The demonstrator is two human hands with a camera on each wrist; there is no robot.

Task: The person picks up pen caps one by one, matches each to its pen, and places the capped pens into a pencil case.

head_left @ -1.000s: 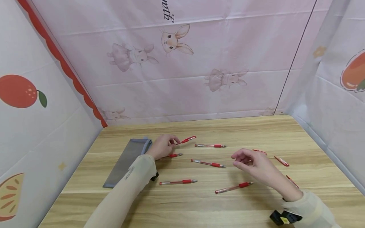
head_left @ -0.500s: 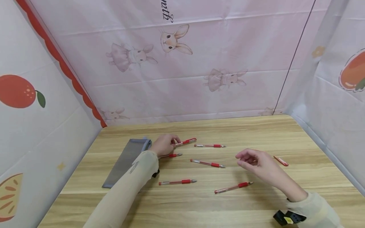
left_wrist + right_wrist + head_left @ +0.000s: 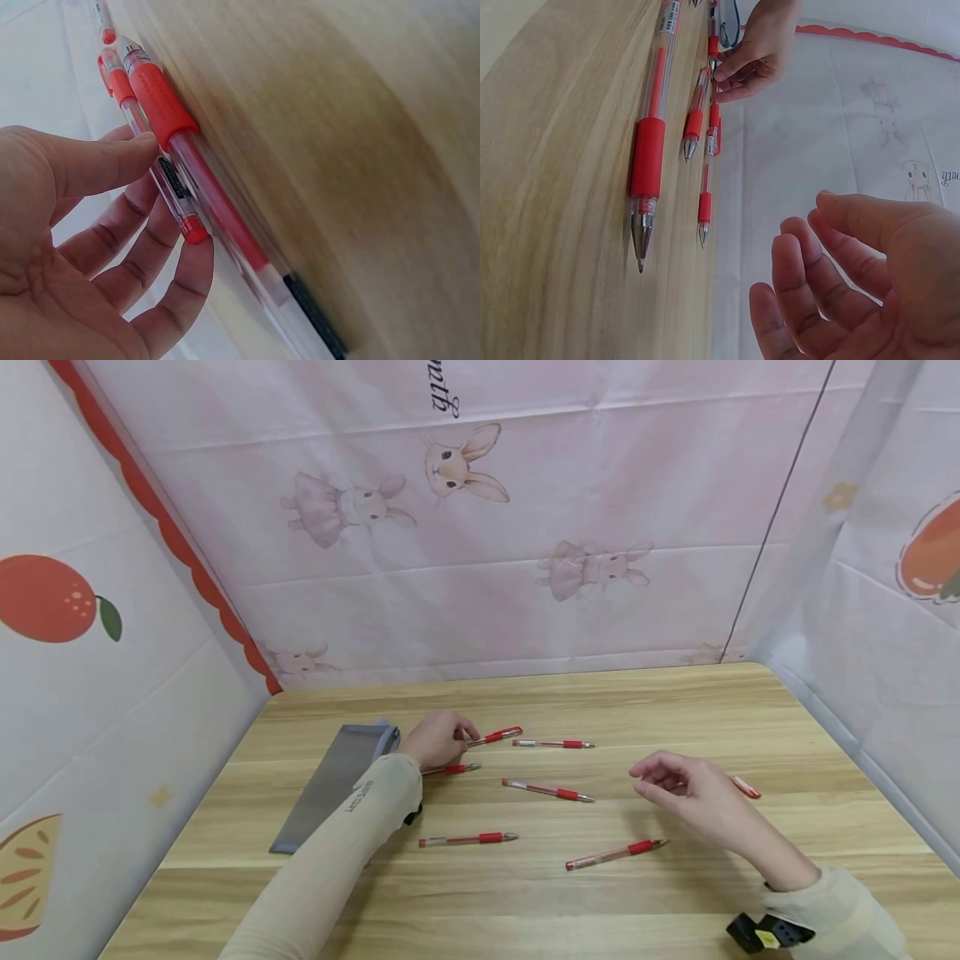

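Note:
At the back left of the table, my left hand (image 3: 437,739) pinches the tail end of a capped red gel pen (image 3: 502,735) between thumb and fingers. The left wrist view shows the clear barrel and red end plug of that gel pen (image 3: 176,187) at the fingertips. Just beside it lies an uncapped gel pen (image 3: 161,101) with a red grip, partly under the left hand in the head view. My right hand (image 3: 693,789) hovers over the right side of the table, fingers loosely curled and holding nothing. A loose red pen cap (image 3: 746,787) shows just behind it.
Several uncapped red gel pens lie spread across the middle, among them a back one (image 3: 553,744), a central one (image 3: 547,790), a front left one (image 3: 468,840) and a front right one (image 3: 617,855). A grey mesh pouch (image 3: 318,802) lies flat at left, partly behind the left forearm.
My left hand has shifted slightly right along with the capped gel pen, which has turned a little. My right hand has drifted right and now hides other red caps seen earlier.

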